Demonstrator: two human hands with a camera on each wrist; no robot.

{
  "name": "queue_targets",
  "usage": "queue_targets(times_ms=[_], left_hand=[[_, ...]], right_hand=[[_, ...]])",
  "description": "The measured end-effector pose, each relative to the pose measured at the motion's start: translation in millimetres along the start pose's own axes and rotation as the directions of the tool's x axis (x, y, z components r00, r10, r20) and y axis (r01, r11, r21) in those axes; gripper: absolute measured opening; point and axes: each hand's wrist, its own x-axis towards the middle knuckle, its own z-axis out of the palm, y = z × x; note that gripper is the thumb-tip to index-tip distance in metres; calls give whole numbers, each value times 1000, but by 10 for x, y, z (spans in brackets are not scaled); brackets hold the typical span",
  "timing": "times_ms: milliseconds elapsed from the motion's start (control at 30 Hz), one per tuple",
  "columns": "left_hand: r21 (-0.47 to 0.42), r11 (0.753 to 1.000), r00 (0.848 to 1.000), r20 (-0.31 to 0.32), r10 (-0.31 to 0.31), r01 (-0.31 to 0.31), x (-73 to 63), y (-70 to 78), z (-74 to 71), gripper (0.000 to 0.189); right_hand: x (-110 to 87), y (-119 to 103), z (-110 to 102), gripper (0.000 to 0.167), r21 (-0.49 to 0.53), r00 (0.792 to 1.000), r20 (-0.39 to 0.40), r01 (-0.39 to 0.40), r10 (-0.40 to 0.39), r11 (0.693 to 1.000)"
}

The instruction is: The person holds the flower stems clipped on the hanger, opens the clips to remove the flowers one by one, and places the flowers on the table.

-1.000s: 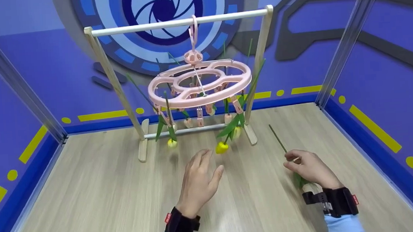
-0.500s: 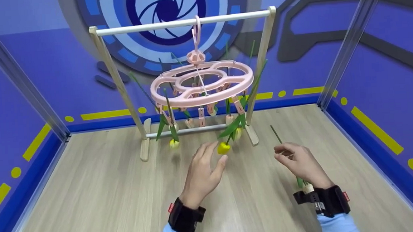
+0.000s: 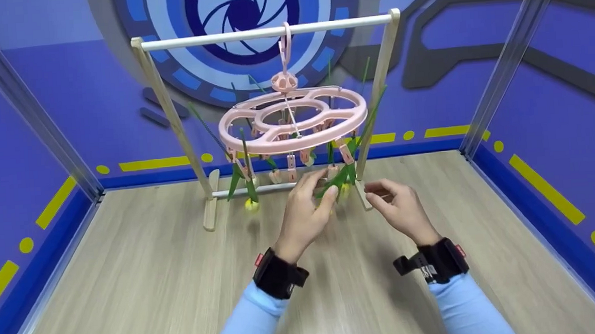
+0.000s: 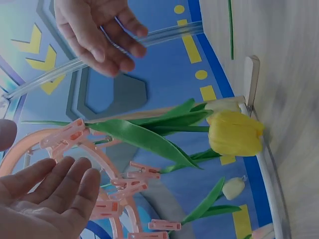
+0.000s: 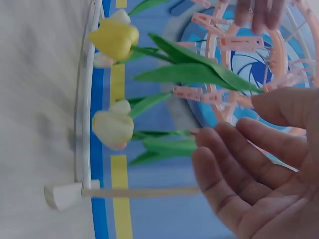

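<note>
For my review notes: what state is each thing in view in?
Left grip: fingers loosely bent, holding nothing
Right grip: fingers loosely bent, holding nothing
Yellow tulip: clipped, head down
Pink clip: closed on the yellow tulip's stem
Pale tulip: hanging head down
Pink hanger: hung from the white top rail
Wooden stand: upright
Green stem: lying on the table

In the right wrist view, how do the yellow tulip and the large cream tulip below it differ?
The yellow tulip is vivid; the cream tulip is pale. The yellow tulip's leaves show almost whole, while the right hand hides part of the cream tulip's greenery. Both hang bloom down.
</note>
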Motion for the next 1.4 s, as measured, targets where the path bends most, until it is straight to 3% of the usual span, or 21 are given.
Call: queue_targets(times_ms=[233,500,700,1100,1400], left_hand=[[-140,983,993,21,-118,120,209,5,41,45],[-166,967,981,3,-195,193,355,7,102,47],[-181,959,973,-23,-228,220,492,54,150,49],[-172,962,974,-46,-223,213,643,66,178,31],[-154,973,979,-83,-185,171,666,77,158,18]], right_hand=[[206,-42,172,21,93,998,-61,16,-10,996],[361,-101,341,33,184,997,-83,17,-2,983],[414,-133,418,25,206,997,-77,16,0,979],[417,-171,473,8,233,998,-58,38,-25,972],[389,-213,490,9,218,998,-44,59,-51,974]])
